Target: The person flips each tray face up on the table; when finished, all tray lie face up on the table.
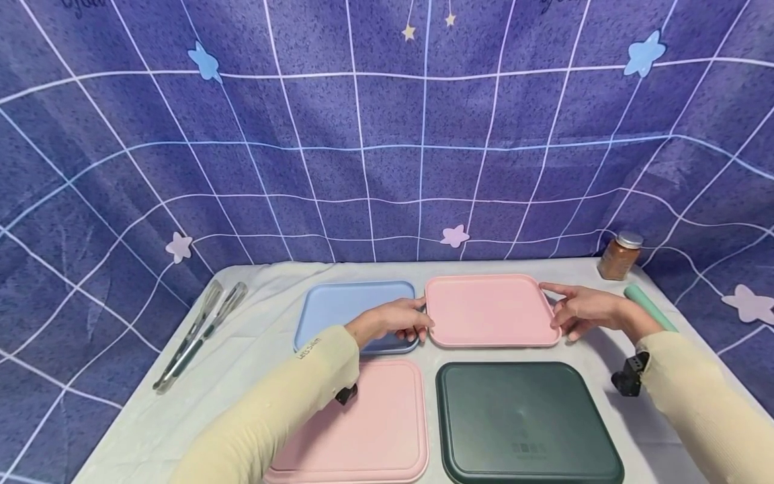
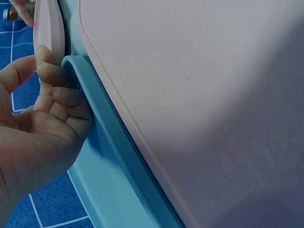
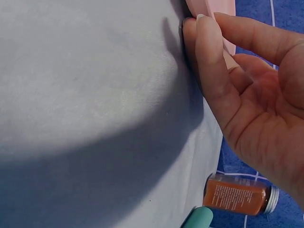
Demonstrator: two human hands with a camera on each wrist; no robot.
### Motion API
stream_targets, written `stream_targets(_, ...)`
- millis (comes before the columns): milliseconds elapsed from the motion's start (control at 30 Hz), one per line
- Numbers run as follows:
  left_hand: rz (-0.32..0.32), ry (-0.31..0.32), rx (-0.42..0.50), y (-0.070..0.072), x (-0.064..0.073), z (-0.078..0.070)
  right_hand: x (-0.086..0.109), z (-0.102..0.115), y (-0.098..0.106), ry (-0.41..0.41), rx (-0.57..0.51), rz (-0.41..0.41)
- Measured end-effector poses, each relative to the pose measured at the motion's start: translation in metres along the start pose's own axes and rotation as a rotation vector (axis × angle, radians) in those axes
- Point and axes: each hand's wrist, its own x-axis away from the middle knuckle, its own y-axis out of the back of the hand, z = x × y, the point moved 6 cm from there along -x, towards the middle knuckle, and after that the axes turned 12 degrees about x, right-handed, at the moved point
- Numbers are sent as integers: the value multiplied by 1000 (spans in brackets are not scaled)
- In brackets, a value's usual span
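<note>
A pink rectangular tray point(image 1: 491, 312) is at the back, right of centre, held at both short sides. My left hand point(image 1: 396, 317) grips its left edge, reaching over the right part of a blue tray point(image 1: 335, 306). In the left wrist view, the fingers of the left hand point(image 2: 45, 126) are bent at the pink tray's edge point(image 2: 46, 28), close to the blue rim. On the opposite side, my right hand point(image 1: 585, 310) holds the right edge. The right wrist view has the right hand point(image 3: 247, 99) pinching that edge between thumb and fingers.
In front lie another pink tray point(image 1: 369, 423), partly behind the left sleeve, and a dark green tray point(image 1: 526, 420). Metal tongs point(image 1: 199, 336) rest at the far left. A spice jar point(image 1: 619, 257) and a mint-green cylinder point(image 1: 650, 306) sit at the back right. A purple curtain point(image 1: 387, 134) backs the table.
</note>
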Motion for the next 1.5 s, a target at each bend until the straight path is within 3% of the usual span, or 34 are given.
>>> stream_targets(267, 6, 6, 6, 0, 0, 0, 0, 1, 1, -10, -20, 10)
stream_targets(567, -3, 8, 0, 1, 1, 1, 0, 7, -4, -45, 51, 19)
stream_targets(767, -40, -20, -42, 9, 18, -7, 0, 12, -11, -53, 57, 2)
stream_targets(900, -102, -47, -121, 27, 48, -13, 1, 12, -13, -62, 72, -12)
stream_targets(967, -138, -59, -209, 37, 66, -15, 3, 10, -13, -66, 89, -19)
stream_targets(1100, -232, -106, -438, 59, 113, -15, 4, 8, -12, -78, 122, -35)
stream_targets(1200, -292, -123, -532, 73, 150, -7, 5, 11, -13, -85, 160, -47)
stream_targets(1333, -279, -90, -411, 88, 190, 15, 10, 21, -14, -107, 261, -75)
stream_targets(1500, -260, -4, -254, 101, 223, 52, 26, 52, -14, -65, 497, -201)
